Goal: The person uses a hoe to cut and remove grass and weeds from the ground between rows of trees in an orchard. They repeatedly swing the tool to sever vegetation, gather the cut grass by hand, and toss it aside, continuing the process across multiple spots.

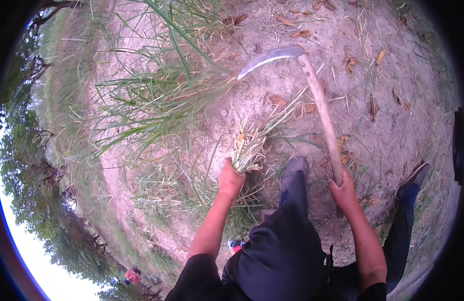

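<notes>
My left hand (231,179) is closed around a bunch of cut grass (249,148), its pale stalk ends pointing up and away from me. In my right hand (344,191) is the wooden handle of a sickle (319,103), gripped near its lower end. The sickle's curved metal blade (273,56) points left, held apart from the bunch and beyond it. A tuft of long green grass (156,100) grows from the soil to the left of the blade.
Dry bare soil (292,85) carries scattered brown leaves (351,63). My shoes (295,165) stand on either side of my right hand. More grass (161,195) lies left of my left arm. Trees (36,175) and a person in red (133,275) appear far left.
</notes>
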`<state>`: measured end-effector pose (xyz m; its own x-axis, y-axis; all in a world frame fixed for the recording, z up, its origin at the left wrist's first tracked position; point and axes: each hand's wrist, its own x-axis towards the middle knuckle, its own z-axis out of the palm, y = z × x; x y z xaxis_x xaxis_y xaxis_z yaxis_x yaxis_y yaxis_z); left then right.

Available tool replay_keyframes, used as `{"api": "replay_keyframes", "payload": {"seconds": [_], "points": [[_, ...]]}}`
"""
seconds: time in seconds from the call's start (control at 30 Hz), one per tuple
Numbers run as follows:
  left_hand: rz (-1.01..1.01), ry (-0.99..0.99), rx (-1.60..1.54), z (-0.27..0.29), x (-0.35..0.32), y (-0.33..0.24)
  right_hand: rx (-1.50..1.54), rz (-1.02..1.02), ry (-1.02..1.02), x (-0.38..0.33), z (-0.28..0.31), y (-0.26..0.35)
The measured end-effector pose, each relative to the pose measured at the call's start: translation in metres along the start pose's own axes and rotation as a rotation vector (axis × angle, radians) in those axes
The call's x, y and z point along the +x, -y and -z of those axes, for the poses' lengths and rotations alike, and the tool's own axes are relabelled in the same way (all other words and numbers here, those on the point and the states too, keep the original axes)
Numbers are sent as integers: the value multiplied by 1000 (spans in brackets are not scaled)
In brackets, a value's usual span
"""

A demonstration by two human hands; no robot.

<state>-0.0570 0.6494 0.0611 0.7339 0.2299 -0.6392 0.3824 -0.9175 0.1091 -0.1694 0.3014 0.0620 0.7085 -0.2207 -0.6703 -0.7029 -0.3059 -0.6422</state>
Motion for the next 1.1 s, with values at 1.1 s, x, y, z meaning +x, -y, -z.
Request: {"api": "replay_keyframes", "payload": {"seconds": [1.1], "points": [[-70,179,98,-91,-29,-46,244,-138,-229,-57,66,29]]}}
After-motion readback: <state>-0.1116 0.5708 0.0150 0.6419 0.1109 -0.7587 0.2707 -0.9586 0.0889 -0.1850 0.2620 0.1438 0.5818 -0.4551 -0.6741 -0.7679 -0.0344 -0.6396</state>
